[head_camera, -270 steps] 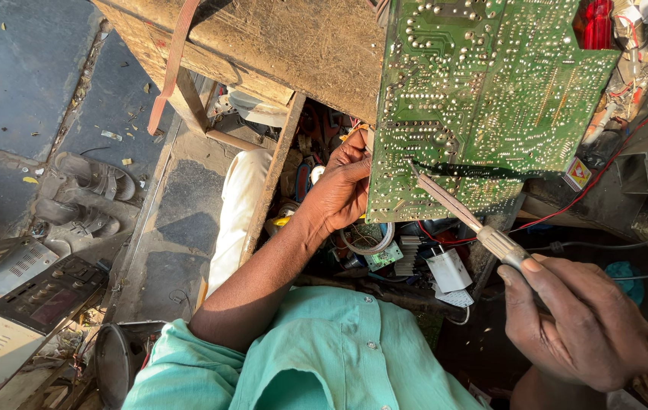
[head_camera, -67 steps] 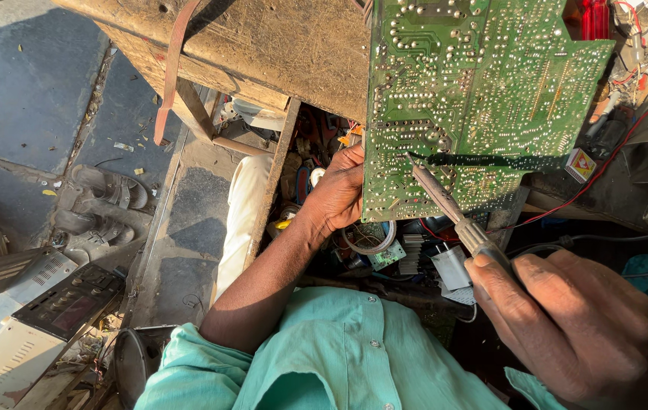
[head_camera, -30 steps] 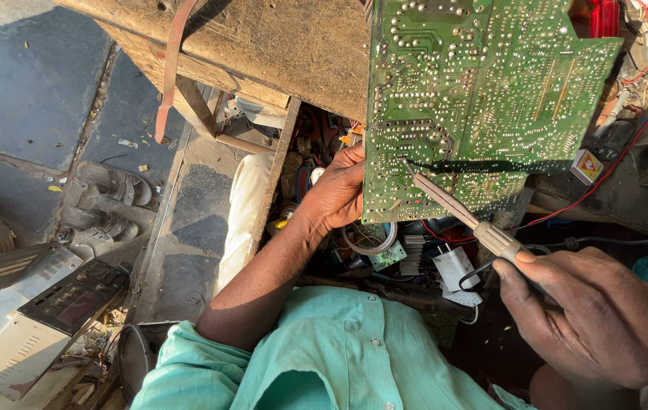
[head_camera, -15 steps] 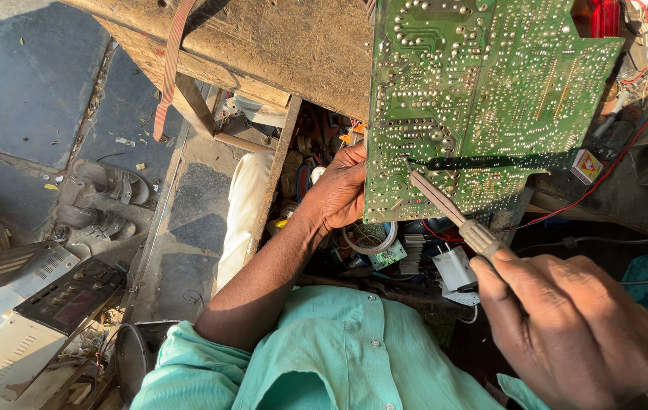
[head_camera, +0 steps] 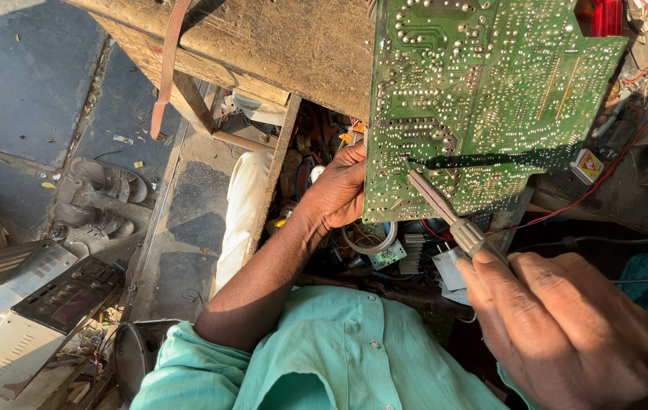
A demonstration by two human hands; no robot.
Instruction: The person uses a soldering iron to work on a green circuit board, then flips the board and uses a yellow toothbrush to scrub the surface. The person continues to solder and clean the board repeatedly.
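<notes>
While the left hand (head_camera: 339,190) stays clamped on the green circuit board (head_camera: 483,99), the right hand (head_camera: 559,326), fist tight round the soldering iron (head_camera: 445,212), has nudged its tip slightly up the board.

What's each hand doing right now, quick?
Left hand: closed on the edge of the green circuit board.
Right hand: closed around the soldering iron, tip on the board.

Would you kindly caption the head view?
Left hand steadies a green circuit board; right hand touches a soldering iron to it.
</notes>
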